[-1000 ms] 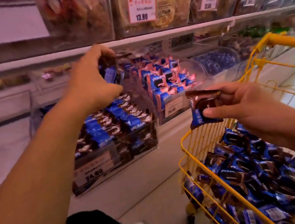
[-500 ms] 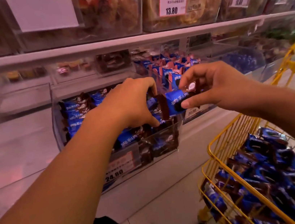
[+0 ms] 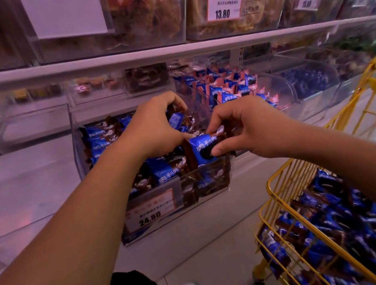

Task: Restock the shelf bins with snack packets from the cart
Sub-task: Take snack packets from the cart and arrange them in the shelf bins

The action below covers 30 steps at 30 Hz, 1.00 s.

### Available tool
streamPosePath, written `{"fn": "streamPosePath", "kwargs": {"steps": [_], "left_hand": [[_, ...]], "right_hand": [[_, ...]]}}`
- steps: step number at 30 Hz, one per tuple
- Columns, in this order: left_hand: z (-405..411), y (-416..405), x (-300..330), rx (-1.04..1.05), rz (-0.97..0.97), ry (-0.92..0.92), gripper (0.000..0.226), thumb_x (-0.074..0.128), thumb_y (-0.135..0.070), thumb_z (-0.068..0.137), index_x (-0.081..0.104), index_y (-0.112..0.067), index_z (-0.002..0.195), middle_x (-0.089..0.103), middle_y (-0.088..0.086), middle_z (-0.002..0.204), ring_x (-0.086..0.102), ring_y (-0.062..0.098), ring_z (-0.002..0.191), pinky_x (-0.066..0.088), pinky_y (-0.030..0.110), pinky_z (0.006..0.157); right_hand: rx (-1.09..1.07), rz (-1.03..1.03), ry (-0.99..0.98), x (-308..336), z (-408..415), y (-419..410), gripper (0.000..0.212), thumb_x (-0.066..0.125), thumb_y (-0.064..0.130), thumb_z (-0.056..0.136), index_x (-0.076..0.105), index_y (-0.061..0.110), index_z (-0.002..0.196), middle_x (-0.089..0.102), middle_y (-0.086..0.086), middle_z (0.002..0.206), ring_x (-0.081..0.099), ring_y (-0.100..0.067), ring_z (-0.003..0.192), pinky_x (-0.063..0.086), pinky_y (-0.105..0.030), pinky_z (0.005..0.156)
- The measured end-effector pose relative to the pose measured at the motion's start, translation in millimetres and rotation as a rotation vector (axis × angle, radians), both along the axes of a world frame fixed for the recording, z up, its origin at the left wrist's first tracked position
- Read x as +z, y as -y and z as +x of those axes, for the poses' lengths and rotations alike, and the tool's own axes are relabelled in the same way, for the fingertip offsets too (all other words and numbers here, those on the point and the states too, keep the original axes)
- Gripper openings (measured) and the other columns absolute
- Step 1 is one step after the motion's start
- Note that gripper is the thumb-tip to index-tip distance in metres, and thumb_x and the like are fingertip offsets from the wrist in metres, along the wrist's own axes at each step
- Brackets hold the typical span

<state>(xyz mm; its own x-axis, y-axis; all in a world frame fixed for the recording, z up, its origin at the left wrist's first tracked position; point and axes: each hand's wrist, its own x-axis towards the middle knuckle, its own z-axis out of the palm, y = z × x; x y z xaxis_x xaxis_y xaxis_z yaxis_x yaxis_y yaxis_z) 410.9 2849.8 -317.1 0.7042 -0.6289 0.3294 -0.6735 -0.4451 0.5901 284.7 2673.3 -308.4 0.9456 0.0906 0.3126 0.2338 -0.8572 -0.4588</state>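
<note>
Right hand [image 3: 250,128] pinches 1 blue packet [image 3: 203,148] over the bin [image 3: 212,182] front — light, crinkly, probably slippery, so I'd grip its sealed ends. Left hand [image 3: 153,125] curls around another packet [image 3: 175,120] inside the bin.

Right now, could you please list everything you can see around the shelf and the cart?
held packet: one, blue and brown, above bin's front right corner
clear bin: one, lower shelf, many blue-brown packets inside
24.80 price tag: one, white, bin front
neighbouring bin: one, clear, blue-pink packets, right behind
upper bins: several, clear, brownish snacks, top shelf
13.80 price tag: one, white, upper bin
cart: one, yellow wire, lower right, full of blue packets
left hand: over bin, gripping packets
right hand: pinching held packet
</note>
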Motion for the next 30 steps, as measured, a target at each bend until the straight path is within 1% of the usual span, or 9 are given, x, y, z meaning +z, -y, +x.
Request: {"fn": "streamPosePath", "kwargs": {"steps": [5,8,11,14,16,19,23,27,30], "left_hand": [[-1.1,-2.9,-0.3,0.042,-0.165,-0.053,0.055,0.09,-0.038,0.063,0.058,-0.03,0.108,0.053,-0.022,0.1,0.053,-0.003,0.09,0.042,0.017,0.073],[-5.3,-4.3,5.2,0.102,-0.426,-0.137,0.054,0.089,-0.036,0.066,0.056,-0.032,0.108,0.058,-0.015,0.105,0.06,0.004,0.094,0.05,0.022,0.076],[-12.6,-5.5,14.3,0.074,-0.682,-0.42,0.051,0.089,-0.031,0.068,0.055,-0.03,0.106,0.066,0.0,0.109,0.068,0.015,0.092,0.056,0.033,0.072],[-30.0,-9.4,22.8,0.007,-0.803,-0.654,0.056,0.084,-0.024,0.072,0.055,-0.01,0.117,0.071,0.004,0.079,0.069,0.026,0.077,0.056,0.057,0.073],[-50.2,-17.7,27.1,0.021,-0.808,-0.711,0.059,0.082,-0.02,0.076,0.052,0.0,0.123,0.069,0.006,0.071,0.069,0.025,0.068,0.054,0.06,0.082],[-87.2,-43.3,25.8,0.013,-0.822,-0.803,0.042,0.08,-0.017,0.077,0.06,0.003,0.109,0.069,0.013,0.074,0.07,0.026,0.068,0.059,0.046,0.071],[-105.4,-92.7,34.4,0.209,-0.649,-0.62,0.033,0.076,-0.006,0.08,0.064,-0.004,0.111,0.065,0.018,0.088,0.06,0.026,0.083,0.053,0.045,0.078],[-94.1,-150.1,41.7,0.298,-0.094,-0.401,0.042,0.082,-0.005,0.071,0.063,-0.014,0.107,0.069,0.008,0.084,0.063,0.022,0.073,0.052,0.037,0.067],[-97.9,-168.8,18.9,0.124,0.24,-0.026,0.044,0.082,-0.01,0.064,0.064,-0.021,0.103,0.069,-0.004,0.092,0.064,0.015,0.084,0.052,0.03,0.079]], "right_hand": [[-0.045,-0.137,-0.044,1.9,-0.5,-2.9,0.025,0.084,0.027,0.075,0.064,0.027,0.09,0.064,0.01,0.088,0.061,-0.005,0.077,0.054,-0.025,0.066],[-0.05,-0.067,0.035,7.8,-10.8,-4.2,0.028,0.084,0.022,0.074,0.064,0.027,0.093,0.064,0.014,0.091,0.062,-0.001,0.083,0.051,-0.018,0.068],[-0.114,0.394,0.111,20.9,-29.0,-1.9,0.032,0.077,0.012,0.083,0.064,0.022,0.111,0.067,0.005,0.097,0.069,-0.007,0.083,0.059,-0.026,0.069],[-0.027,0.942,-0.014,27.8,-49.6,-12.2,0.022,0.064,0.008,0.094,0.065,0.013,0.115,0.071,-0.01,0.095,0.071,-0.021,0.077,0.062,-0.046,0.074],[0.035,1.048,-0.074,26.6,-58.4,-28.1,0.024,0.062,0.008,0.094,0.065,0.009,0.117,0.072,-0.014,0.099,0.071,-0.023,0.08,0.062,-0.044,0.076],[0.084,1.077,-0.059,25.5,-65.7,-62.8,0.029,0.064,0.004,0.091,0.065,0.008,0.12,0.073,-0.013,0.104,0.071,-0.021,0.085,0.063,-0.038,0.072],[0.096,1.08,-0.221,20.3,-64.7,-97.5,0.018,0.061,0.005,0.095,0.064,0.01,0.112,0.071,-0.011,0.097,0.067,-0.019,0.082,0.06,-0.041,0.078],[-0.002,1.104,-0.52,-2.6,-55.1,-117.6,0.009,0.057,0.009,0.098,0.06,0.017,0.098,0.068,-0.004,0.079,0.067,-0.016,0.067,0.061,-0.04,0.068],[0.004,0.646,-0.362,-18.2,-42.9,-113.7,0.014,0.06,0.007,0.097,0.057,0.019,0.105,0.063,0.001,0.091,0.064,-0.012,0.077,0.058,-0.036,0.074]]}}
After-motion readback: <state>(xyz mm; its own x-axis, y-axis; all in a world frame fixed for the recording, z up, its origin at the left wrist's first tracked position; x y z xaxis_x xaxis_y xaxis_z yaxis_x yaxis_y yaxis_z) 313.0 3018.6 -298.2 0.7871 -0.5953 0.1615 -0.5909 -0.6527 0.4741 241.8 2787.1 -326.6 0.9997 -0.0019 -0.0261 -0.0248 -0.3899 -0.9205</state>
